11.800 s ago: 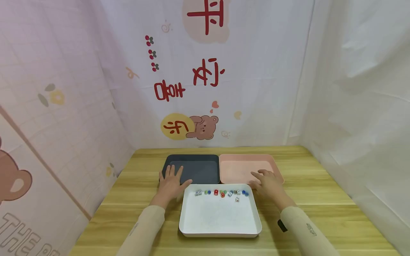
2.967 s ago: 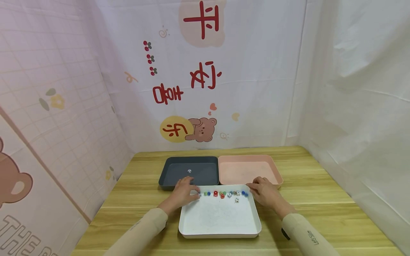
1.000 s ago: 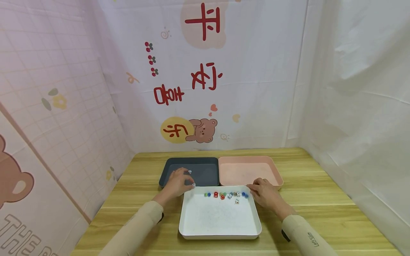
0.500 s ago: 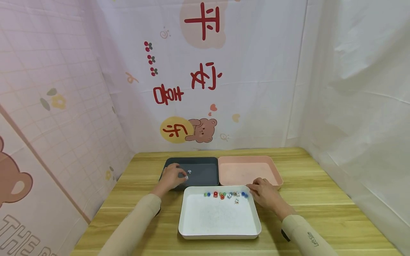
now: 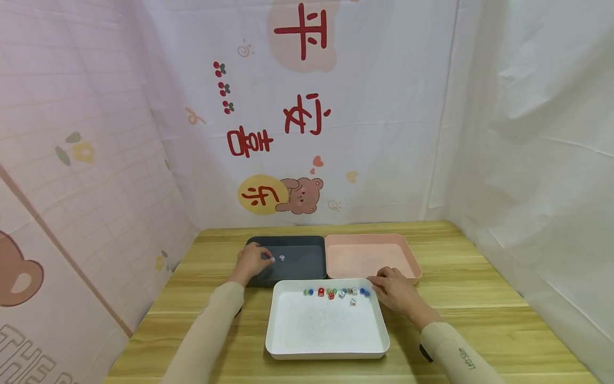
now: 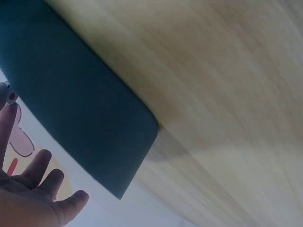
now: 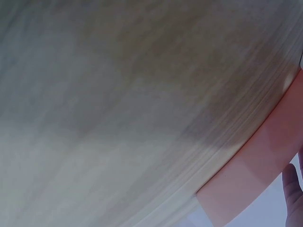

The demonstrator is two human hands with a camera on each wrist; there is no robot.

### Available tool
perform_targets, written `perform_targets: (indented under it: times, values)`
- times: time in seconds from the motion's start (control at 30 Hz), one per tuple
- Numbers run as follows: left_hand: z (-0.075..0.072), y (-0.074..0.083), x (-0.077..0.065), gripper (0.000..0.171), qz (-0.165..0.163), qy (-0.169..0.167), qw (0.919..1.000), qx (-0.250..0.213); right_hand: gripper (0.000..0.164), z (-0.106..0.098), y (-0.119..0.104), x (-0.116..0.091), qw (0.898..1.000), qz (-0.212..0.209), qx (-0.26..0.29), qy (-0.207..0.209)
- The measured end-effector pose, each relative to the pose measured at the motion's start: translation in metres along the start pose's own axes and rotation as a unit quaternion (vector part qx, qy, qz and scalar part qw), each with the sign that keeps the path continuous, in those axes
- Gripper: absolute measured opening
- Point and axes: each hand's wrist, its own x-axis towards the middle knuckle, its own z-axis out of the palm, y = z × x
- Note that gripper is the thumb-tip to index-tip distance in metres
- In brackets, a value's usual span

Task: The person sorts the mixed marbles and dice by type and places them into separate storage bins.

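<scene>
My left hand (image 5: 251, 261) pinches a small white die (image 5: 273, 260) between thumb and fingertip, low over the left part of the dark grey tray (image 5: 304, 264). In the left wrist view this die (image 6: 12, 96) shows a red dot, and the other fingers are spread apart. A second white die (image 5: 282, 258) lies in that tray, just right of the held one. My right hand (image 5: 397, 290), fingers loosely bent, rests at the far right corner of the white tray (image 5: 326, 328), its fingertips right at the rim and overlapping the pink tray's near edge.
Along the white tray's far side lie red dice (image 5: 321, 292), several white dice (image 5: 353, 302), and blue (image 5: 363, 292) and green marbles (image 5: 306, 292). The pink tray (image 5: 369, 258) stands right of the dark one on the wooden table (image 5: 460, 298). Printed cloth (image 5: 384, 133) hangs behind.
The left hand has carried the die from the white tray's far left corner, up and left over the dark tray, beside the die lying there. The right hand has stayed at its corner.
</scene>
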Motion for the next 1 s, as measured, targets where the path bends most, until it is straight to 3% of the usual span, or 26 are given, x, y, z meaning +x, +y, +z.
perform_targets:
  times: [0.73,1.0]
  values:
    - [0.02,0.0,0.008,0.011,-0.039,-0.019,0.9986,0.03,0.023,0.005,0.001,0.0,1.0,0.0,0.004,0.008]
    - [0.027,0.005,0.013,0.013,-0.028,-0.015,0.9991,0.03,0.023,0.003,0.001,-0.001,1.0,0.016,-0.005,-0.001]
